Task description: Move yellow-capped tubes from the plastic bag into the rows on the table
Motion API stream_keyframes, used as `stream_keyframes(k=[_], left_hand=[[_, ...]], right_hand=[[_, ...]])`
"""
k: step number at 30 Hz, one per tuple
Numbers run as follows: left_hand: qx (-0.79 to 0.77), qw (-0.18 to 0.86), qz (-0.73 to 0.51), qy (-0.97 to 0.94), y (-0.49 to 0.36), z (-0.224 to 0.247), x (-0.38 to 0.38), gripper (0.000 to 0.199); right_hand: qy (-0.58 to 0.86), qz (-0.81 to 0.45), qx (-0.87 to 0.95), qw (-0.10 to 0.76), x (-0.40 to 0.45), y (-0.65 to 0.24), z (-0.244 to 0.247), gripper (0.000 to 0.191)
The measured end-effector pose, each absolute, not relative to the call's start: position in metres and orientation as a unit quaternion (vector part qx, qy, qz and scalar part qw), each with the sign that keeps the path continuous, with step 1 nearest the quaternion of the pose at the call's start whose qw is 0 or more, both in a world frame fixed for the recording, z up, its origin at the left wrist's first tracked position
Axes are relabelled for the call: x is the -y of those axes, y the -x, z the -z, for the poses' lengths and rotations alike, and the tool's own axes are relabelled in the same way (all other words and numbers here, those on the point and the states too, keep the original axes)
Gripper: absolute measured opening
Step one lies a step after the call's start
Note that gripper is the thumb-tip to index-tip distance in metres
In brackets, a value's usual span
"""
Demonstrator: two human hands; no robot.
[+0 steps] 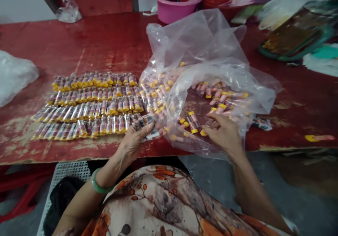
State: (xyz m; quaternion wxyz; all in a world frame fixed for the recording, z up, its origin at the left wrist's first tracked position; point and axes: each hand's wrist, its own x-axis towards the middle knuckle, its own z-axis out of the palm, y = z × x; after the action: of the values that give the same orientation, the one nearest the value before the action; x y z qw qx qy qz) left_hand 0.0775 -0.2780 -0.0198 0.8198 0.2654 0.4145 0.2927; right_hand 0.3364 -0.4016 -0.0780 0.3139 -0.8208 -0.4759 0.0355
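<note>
My left hand [135,136] is closed on a small stack of clear printed sachets [144,121], beside the rows of packed tubes. My right hand [224,134] reaches into the mouth of a large clear plastic bag [195,45]. Its fingers are bent around a small tube with a yellow cap [203,132]; motion blur softens the grip. Loose pink tubes with yellow caps [192,119] lie inside the bag, some seen only through its film. To the left, wrapped tubes [100,107] are laid out in several rows on the red table [87,53].
A pink basin [176,8] filled with items stands at the back. Far right are a green-rimmed container [295,42] and plastic bags. A crumpled clear bag [69,11] lies back left, a white bag [14,77] at the left edge. One tube [319,137] lies near the right front edge.
</note>
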Motion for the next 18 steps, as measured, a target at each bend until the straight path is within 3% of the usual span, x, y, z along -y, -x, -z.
stream_keyframes(k=[3, 5, 11, 18], left_hand=[[-0.403, 0.828, -0.291, -0.258, -0.079, 0.026, 0.29, 0.034], [-0.402, 0.828, -0.298, -0.251, -0.079, 0.029, 0.297, 0.038], [-0.419, 0.819, -0.297, -0.255, -0.073, 0.032, 0.308, 0.043], [-0.436, 0.816, -0.275, -0.26, -0.062, 0.036, 0.309, 0.036]], right_hand=[[0.672, -0.146, 0.453, 0.568, 0.406, -0.317, 0.056, 0.013], [0.588, -0.25, 0.43, 0.638, 0.406, -0.292, 0.043, 0.008], [0.619, -0.416, 0.399, 0.534, 0.389, -0.218, 0.045, 0.019], [0.61, -0.349, 0.5, 0.506, 0.363, -0.204, 0.049, 0.016]])
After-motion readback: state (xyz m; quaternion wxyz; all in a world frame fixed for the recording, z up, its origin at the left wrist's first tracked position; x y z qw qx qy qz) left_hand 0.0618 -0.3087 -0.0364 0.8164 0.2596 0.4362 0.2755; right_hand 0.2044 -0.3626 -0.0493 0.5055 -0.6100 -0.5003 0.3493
